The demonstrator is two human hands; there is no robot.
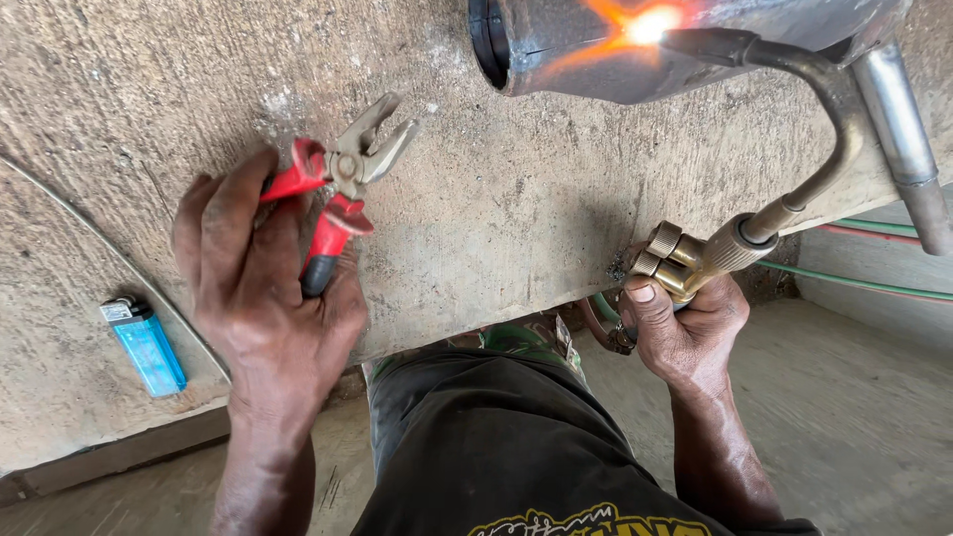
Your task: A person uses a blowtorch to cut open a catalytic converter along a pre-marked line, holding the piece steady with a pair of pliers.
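The left hand (263, 288) is closed around the red handles of the pliers (338, 189); the plier nose stands apart and holds nothing. The right hand (685, 328) is clamped on the brass body of the gas torch (754, 223).

Beyond the right grip, the curved torch neck rises and bends left, ending at the flame spot (647, 24) on the metal pipe (635, 50). The pipe lies on the concrete bench (496, 218). Its long axis runs left to right, with 1 open end pointing left, above and right of the left grip.

For good heating, it appears best to hold the tip steady on 1 spot and keep the pliers ready near the pipe.

A blue lighter (146, 344) lies left of the left grip. Hoses (864, 286) trail right of the right grip.
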